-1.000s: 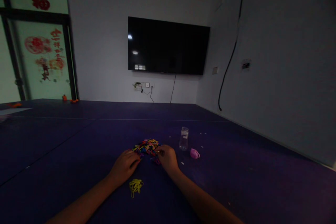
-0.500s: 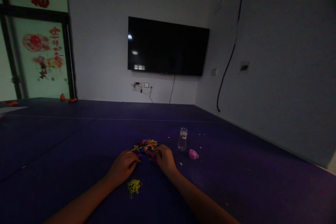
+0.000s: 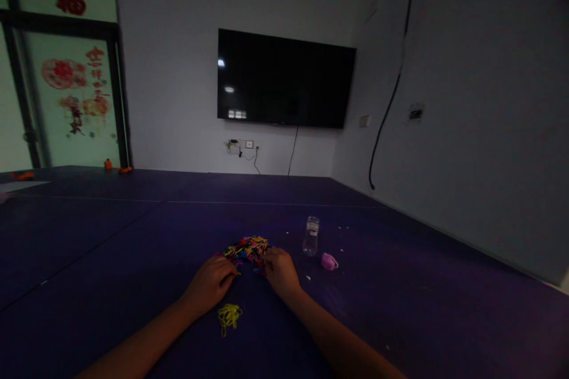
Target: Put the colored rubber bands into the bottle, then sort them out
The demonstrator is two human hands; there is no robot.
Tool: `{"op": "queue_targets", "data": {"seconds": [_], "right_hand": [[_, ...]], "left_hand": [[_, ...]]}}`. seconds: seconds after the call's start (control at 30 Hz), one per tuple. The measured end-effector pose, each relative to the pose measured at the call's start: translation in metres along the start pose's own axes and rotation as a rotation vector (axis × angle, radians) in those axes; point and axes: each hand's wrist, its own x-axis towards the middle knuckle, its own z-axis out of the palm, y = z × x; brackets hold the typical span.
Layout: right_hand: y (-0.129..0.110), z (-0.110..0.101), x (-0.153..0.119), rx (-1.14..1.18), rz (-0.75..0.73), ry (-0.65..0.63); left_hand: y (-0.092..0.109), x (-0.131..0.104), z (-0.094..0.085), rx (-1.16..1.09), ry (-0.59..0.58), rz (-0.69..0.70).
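A heap of small multicoloured bands (image 3: 249,249) lies on the dark purple surface, between and just beyond both hands. At its left edge is my left hand (image 3: 214,282), fingers pinched, with a bit of yellow-green band at the fingertips. My right hand (image 3: 281,271) touches the heap's right side, its fingers closed; whatever they hold is hidden. Nearer to me, a small separate pile of yellow bands (image 3: 229,317) lies between the forearms. To the right stand a clear bottle (image 3: 311,237) without a lid and a pink cap (image 3: 329,261).
The purple surface (image 3: 133,237) stretches back to the wall. White scraps (image 3: 308,278) are scattered around the bottle. Orange objects (image 3: 125,170) lie at the far left by a door. A black television (image 3: 284,80) hangs on the wall, and a black cable (image 3: 384,121) dangles at the right.
The view has shifted slightly. Both hands stay at the heap in nearly the same pose, and the piles, bottle and cap have kept their places.
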Motion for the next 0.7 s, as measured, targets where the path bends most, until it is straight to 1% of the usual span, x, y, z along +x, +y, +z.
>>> {"op": "queue_targets", "data": {"seconds": [0.2,0.4,0.5,0.7], "right_hand": [[0.0012,0.0008,0.0013,-0.052,0.021,-0.023],[-0.0028,-0.0017,0.0015,-0.068,0.031,-0.025],[-0.005,-0.0031,0.0018,-0.095,0.064,-0.028],[-0.0082,-0.0062,0.0031,-0.151,0.136,-0.099]], "left_hand": [[0.0008,0.0006,-0.0011,0.004,-0.012,0.001],[0.0002,0.0001,0.0008,0.011,-0.015,0.022],[0.0001,0.0,0.0014,0.009,-0.02,0.019],[0.0014,0.0013,0.0009,0.016,-0.002,0.037]]}}
